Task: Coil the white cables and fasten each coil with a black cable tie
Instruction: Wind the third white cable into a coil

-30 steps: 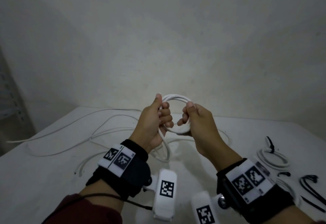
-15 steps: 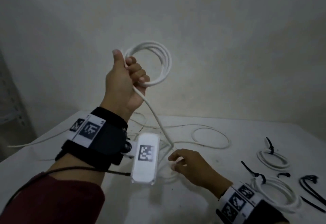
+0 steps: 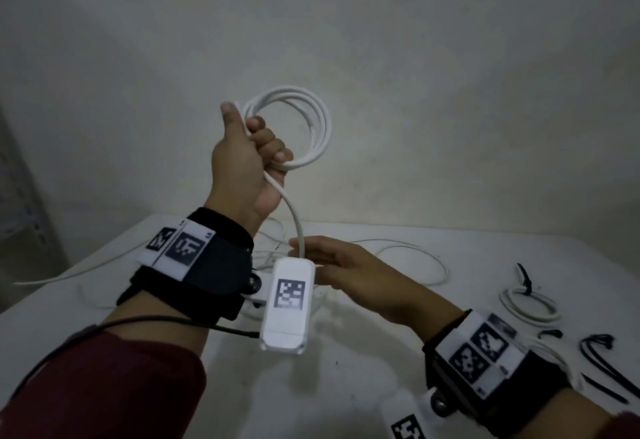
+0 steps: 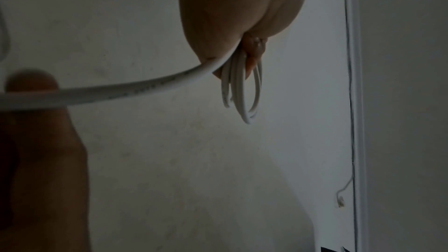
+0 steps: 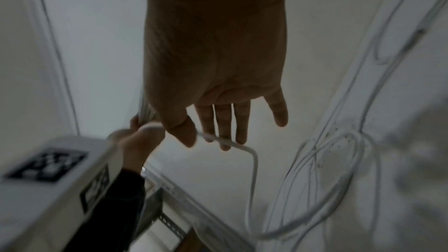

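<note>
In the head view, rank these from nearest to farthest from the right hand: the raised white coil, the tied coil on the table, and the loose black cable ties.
1. Raised white coil: above the right hand, held up by the left hand.
2. Tied coil: on the table, off to the right.
3. Loose black cable ties: farther right, near the table's edge.

The left hand (image 3: 247, 161) is raised above the table (image 3: 346, 379), with the coil (image 3: 294, 127) at its 2 o'clock. From it the cable (image 3: 294, 217) hangs down to the right hand (image 3: 346, 272). A tied coil (image 3: 528, 303) lies at 3 o'clock from that hand, and loose ties (image 3: 602, 355) lie at 4 o'clock.
</note>
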